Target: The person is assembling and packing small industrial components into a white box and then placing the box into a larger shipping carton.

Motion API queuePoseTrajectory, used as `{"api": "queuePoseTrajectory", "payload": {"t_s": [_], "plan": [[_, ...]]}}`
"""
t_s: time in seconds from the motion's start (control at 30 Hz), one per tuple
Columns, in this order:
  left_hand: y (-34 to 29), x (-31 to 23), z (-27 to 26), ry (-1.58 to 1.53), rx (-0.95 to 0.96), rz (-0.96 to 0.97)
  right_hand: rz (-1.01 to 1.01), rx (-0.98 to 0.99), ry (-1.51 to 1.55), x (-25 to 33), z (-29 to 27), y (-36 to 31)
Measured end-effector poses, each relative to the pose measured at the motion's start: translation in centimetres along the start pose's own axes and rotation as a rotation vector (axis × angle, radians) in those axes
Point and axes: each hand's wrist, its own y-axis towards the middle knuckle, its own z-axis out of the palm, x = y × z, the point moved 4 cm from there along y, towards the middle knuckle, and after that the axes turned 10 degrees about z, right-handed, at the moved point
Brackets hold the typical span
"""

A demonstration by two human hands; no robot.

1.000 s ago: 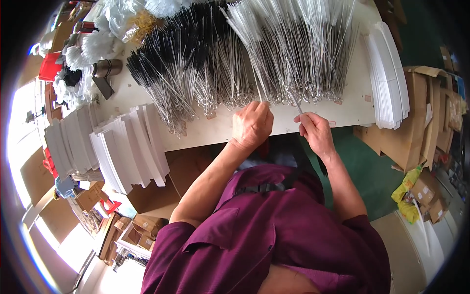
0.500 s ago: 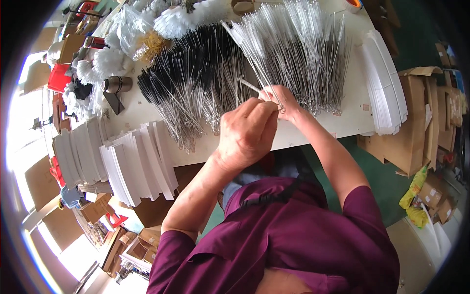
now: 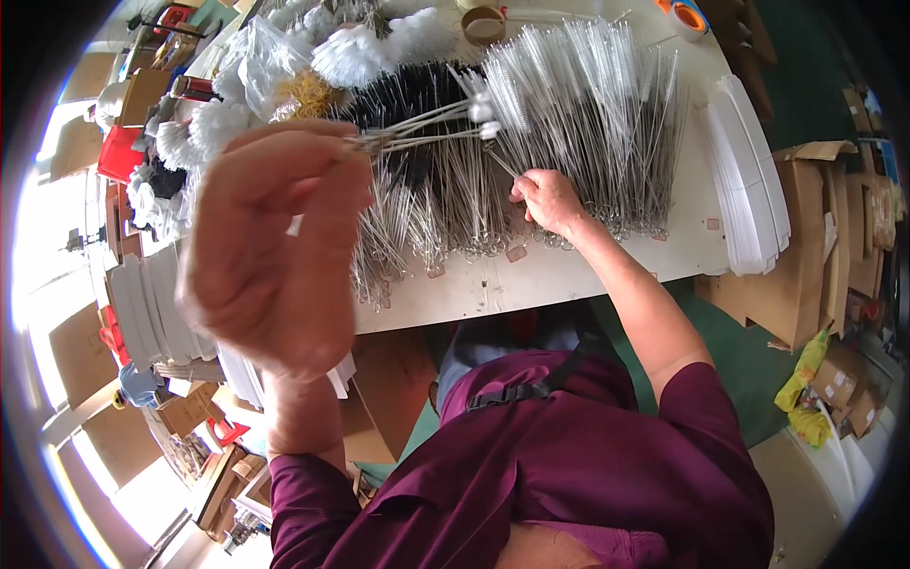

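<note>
My left hand (image 3: 280,247) is raised close to the camera at the left, its fingers curled round a few thin wire-handled brushes (image 3: 483,112) with small white heads. Their stems reach rightward over the table. Lower on the right, my right hand (image 3: 550,201) is closed at the near ends of the white wire brushes, its fingers pinched on a thin wire stem. A dense row of white-bristled wire brushes (image 3: 588,104) spreads beyond it. Black-bristled wire brushes (image 3: 417,90) lie to the left, partly covered by my left hand. Their looped wire ends point toward me.
Stacks of white folded card (image 3: 744,180) stand at the table's right edge, others (image 3: 147,303) at the left. White fluffy brush heads (image 3: 355,57), a clear plastic bag (image 3: 270,62), a tape roll (image 3: 483,26) and an orange tape dispenser (image 3: 687,17) lie at the back. Cardboard boxes (image 3: 791,237) flank the table.
My hands have parted. The left has swung left and up toward the camera with brushes in it, white heads now pointing right. The right has stayed close to its place by the white brushes.
</note>
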Motion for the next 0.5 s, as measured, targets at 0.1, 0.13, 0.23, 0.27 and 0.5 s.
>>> {"api": "queuePoseTrajectory", "payload": {"t_s": [0.1,0.13,0.23,0.27,0.5], "plan": [[0.9,-0.6,-1.5,-0.104,-0.048,-0.081,0.005,0.000,0.011,-0.1,0.0,0.3],[0.9,-0.6,-2.0,-0.182,-0.058,-0.146,0.024,0.019,0.071,-0.4,-0.1,0.7],[-0.2,-0.5,-2.4,-0.239,0.078,-0.289,0.066,0.055,0.112,0.5,0.2,0.3],[-0.5,-0.5,-2.1,-0.190,0.128,-0.377,0.062,0.080,0.088,0.9,0.1,-0.2],[-1.5,0.6,-3.0,-0.330,0.185,-0.588,0.022,0.200,0.109,3.8,-1.8,-5.2]]}}
